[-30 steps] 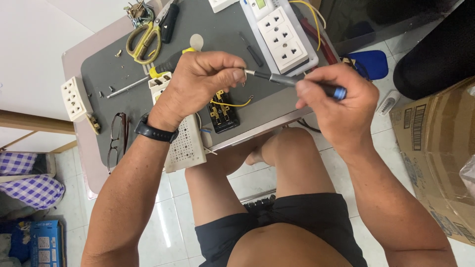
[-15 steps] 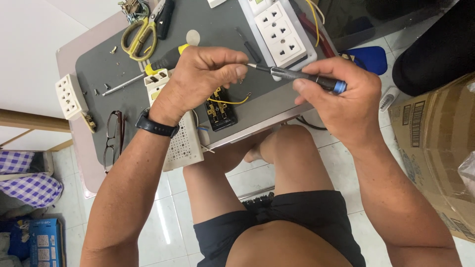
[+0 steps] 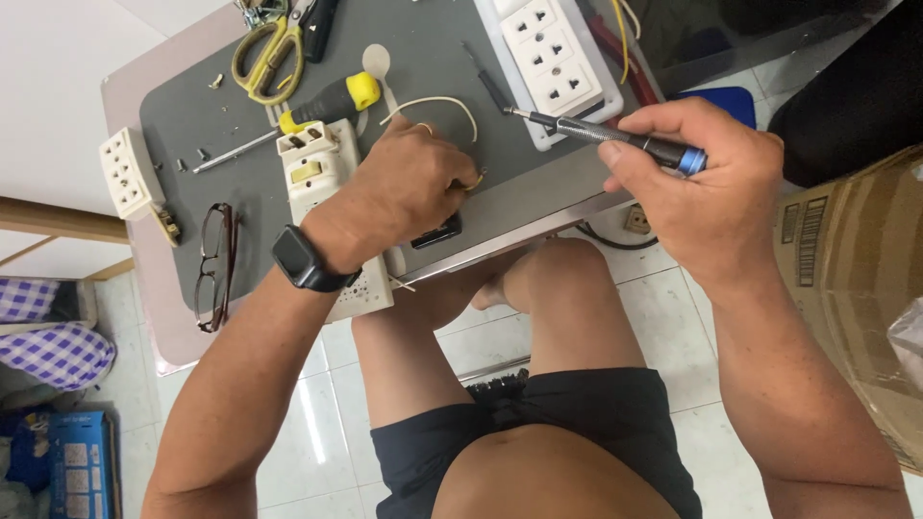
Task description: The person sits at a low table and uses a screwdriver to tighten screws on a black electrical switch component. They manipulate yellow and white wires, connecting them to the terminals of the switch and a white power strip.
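Head view, left hand: the left hand [image 3: 404, 192] lies palm down on the grey counter [image 3: 192, 115], its grip closed around a small part with yellow wire ends that is mostly hidden under the fingers; a dark block [image 3: 437, 234] peeps out at its near edge.
Head view, right hand: the right hand [image 3: 707, 183] has its grip wrapped tight round a slim dark screwdriver [image 3: 596, 135], held above the counter with its tip pointing left, clear of the part.
Head view, opened unit: a white socket strip body [image 3: 332, 207] lies just left of the left hand and partly under the wrist, its brass contacts bare.
Head view, loose wire: a pale wire [image 3: 433, 102] arcs just beyond the left hand.
Head view, around: a yellow-handled screwdriver [image 3: 327, 103], scissors [image 3: 269, 53], a white socket panel [image 3: 558, 53] at the far side, a small white socket block [image 3: 125, 173] and glasses [image 3: 213, 264] at the left.
Progress, as I judge it: the casing is open and wiring exposed; screws lie loose, so reassembly remains.
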